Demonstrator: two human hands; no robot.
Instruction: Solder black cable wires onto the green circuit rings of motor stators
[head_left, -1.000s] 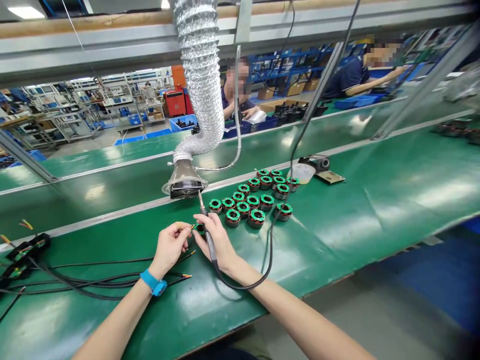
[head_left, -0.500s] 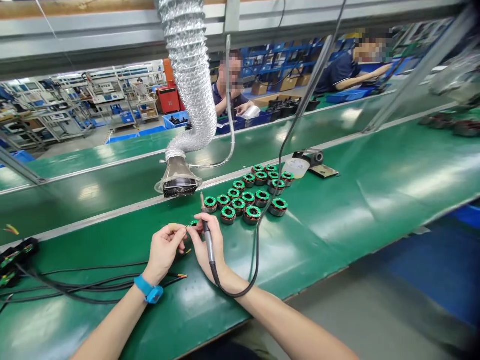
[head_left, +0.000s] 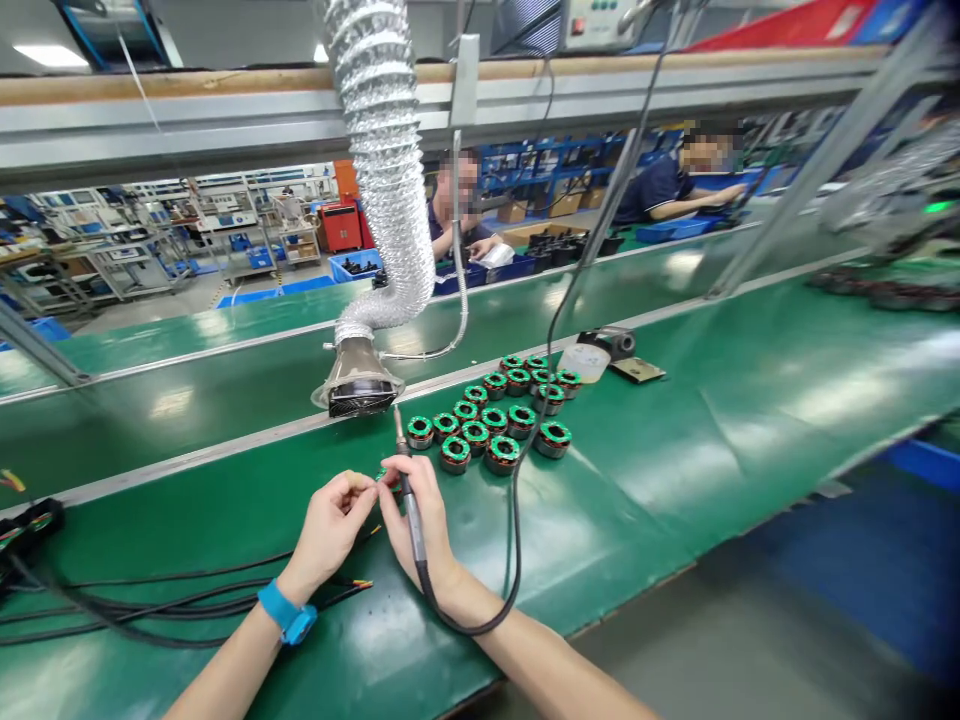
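My left hand pinches a thin wire end with green and orange colouring, where the small part it joins is mostly hidden by my fingers. My right hand grips a soldering iron, whose thin tip points away from me, beside that wire end. Its black cord loops down past my wrist. Just beyond my hands stand several copper-wound motor stators with green rims, upright on the green bench mat.
Black cables with bare coloured ends lie left of my hands. A silver ducted fume extractor nozzle hangs just beyond the stators. A small holder sits behind them. Two co-workers sit across further benches.
The whole scene sits lower in view, so my head has tilted up. My hands have drawn slightly closer together around the wire end, and the iron is still in my right hand.
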